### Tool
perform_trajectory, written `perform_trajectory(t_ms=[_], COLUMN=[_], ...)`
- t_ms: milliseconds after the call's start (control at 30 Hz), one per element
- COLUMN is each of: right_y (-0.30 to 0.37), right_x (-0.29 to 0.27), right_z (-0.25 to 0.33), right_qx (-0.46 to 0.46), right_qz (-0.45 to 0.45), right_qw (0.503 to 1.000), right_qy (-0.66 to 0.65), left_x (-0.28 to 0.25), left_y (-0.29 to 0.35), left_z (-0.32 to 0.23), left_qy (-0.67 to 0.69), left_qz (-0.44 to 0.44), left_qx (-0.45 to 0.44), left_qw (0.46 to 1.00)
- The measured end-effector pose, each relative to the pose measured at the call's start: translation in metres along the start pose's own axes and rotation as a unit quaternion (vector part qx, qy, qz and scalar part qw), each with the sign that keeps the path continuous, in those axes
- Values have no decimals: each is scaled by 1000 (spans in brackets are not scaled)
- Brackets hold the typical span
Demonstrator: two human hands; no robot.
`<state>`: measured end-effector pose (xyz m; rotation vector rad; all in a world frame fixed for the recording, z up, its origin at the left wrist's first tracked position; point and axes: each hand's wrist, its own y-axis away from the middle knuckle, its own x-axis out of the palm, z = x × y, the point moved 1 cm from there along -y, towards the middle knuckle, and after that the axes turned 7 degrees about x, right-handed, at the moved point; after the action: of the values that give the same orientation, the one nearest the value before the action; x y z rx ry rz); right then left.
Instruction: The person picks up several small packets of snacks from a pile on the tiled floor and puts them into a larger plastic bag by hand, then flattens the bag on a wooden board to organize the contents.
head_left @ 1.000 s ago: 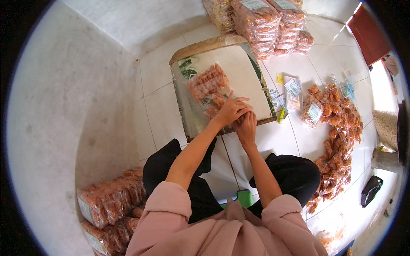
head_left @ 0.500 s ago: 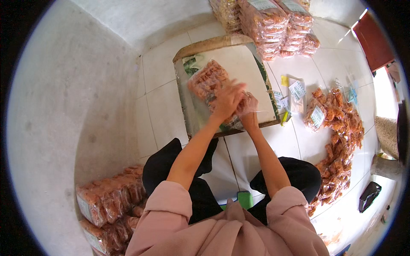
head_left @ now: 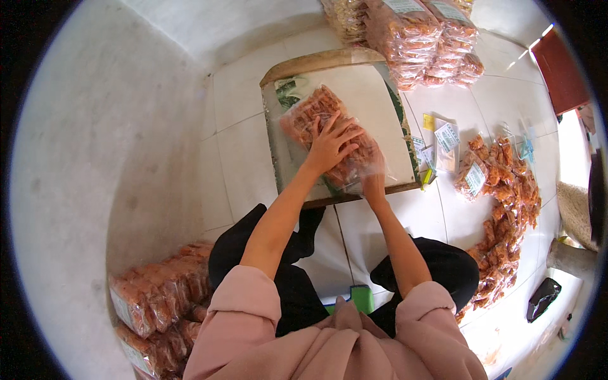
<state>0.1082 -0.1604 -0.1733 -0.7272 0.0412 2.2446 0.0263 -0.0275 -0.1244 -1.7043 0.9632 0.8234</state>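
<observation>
A large clear plastic bag (head_left: 316,104) packed with small packs of reddish-brown snacks lies slanting across a low table (head_left: 373,92). On top of it rests my left hand (head_left: 328,149), fingers spread and holding nothing. My right hand (head_left: 375,171) is at the bag's near right end, where loose clear film covers part of it. Its fingers are hidden by the film and the packs, so I cannot tell whether they grip.
Stacked filled bags (head_left: 405,44) stand at the back. To the right lie printed labels (head_left: 447,137), a yellow-green cutter (head_left: 429,177) and a long heap of small snack packs (head_left: 500,221). More filled bags (head_left: 161,285) are stacked at lower left, beside the wall (head_left: 76,164).
My left hand has gone from a blurred, bunched pose to lying spread on the bag. My right hand stays at the bag's near end. The view has shifted slightly.
</observation>
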Motion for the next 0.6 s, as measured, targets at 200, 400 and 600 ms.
perform_trajectory(t_ms=[200, 400, 600], right_y=[-20, 11, 27], right_x=[17, 29, 37], right_z=[-4, 43, 10], right_qx=[-46, 18, 12], right_qz=[-57, -34, -110], right_qw=[996, 977, 993], right_qy=[50, -208, -52], left_x=[3, -10, -25], left_y=[-8, 25, 26], left_z=[0, 4, -27], left_qy=[-27, -40, -72], left_qz=[2, 65, 52], left_qx=[39, 68, 58], left_qw=[999, 995, 994])
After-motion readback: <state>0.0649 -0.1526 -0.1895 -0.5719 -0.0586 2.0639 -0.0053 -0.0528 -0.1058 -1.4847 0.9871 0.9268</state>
